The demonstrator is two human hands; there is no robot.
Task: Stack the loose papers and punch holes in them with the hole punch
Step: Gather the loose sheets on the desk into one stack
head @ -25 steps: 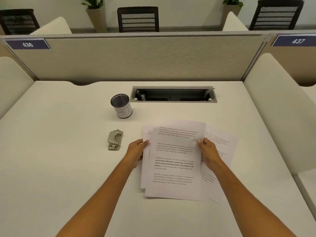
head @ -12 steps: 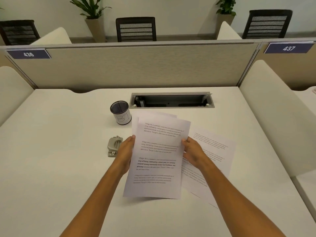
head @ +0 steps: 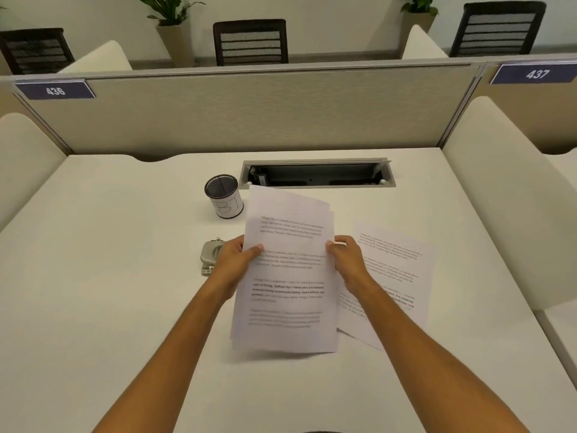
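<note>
Gripping a paper stack (head: pixel 287 276) by its side edges, left hand (head: pixel 232 262) and right hand (head: pixel 346 260) fingers pinch closed above the worktop (head: pixel 109 276).

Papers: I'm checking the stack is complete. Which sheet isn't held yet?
The printed sheet lying flat on the desk, right of the right hand; the others are lifted, gripped with the left hand.

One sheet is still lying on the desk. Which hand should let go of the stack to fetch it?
The right hand, probably. The loose sheet lies right beside it on the desk, while the left hand is on the stack's far side, by the hole punch.
</note>
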